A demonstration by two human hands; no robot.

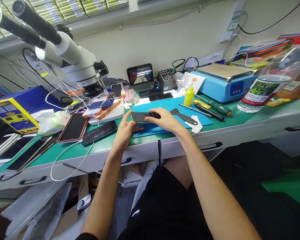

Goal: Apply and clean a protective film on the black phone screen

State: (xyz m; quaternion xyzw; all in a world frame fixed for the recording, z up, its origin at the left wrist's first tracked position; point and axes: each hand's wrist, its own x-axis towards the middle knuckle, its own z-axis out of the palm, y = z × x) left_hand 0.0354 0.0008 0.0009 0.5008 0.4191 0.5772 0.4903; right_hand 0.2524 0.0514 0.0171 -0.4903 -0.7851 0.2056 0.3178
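A cluttered repair bench ran under a microscope [65, 53], its green tabletop [240, 121] carrying a blue mat [165, 128]. On the mat's near left part lay a dark phone [142, 117], long axis running left to right across the person's front. Both hands met it equally: the left hand [125, 130] curled around its left end, thumb on the near edge, and the right hand [165, 119] lay flat over its right end, fingers spread, pressing rather than gripping. A black scraper [183, 116] rested just right of the phone.
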